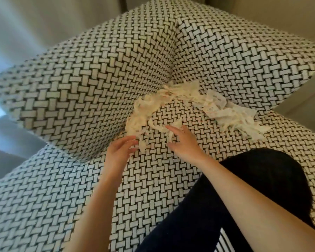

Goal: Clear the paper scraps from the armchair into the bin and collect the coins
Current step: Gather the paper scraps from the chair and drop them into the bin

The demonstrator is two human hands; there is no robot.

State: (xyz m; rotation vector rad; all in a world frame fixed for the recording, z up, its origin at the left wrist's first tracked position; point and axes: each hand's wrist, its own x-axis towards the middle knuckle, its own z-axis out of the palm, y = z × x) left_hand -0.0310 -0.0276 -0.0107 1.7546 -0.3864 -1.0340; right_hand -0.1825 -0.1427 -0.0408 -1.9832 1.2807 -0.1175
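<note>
Right now our left hand (121, 150) and right hand (183, 141) both reach over the seat with fingers spread and loosely bent, pinching nothing that we can make out. The left fingertips touch the near edge of the paper scraps (171, 99), and the right fingers lie over a few loose shreds just beside them. We judge the step in hand to be gathering a first handful. The scraps lie heaped in the far corner of the armchair (76, 82), strung along the crease where the seat meets the back and side cushions, with a paler, lacy-looking stretch trailing off to the right. To do this well, we think we should close the two hands in from either side like a scoop, rake the shreds out of the crease onto the open seat, and press them into one wad before lifting, since thin torn paper will likely drift and shed. We should feel along the crease as we go, because coins may hide under the heap or slip into the gap; we see none. No bin shows, so we cannot tell where it stands. Our knee (258, 179), in dark cloth, lies over the seat at the right, and a striped fabric (224, 242) peeks in at the bottom edge. We find no brand, label or readable writing, only the black-and-white basket-weave upholstery.
</note>
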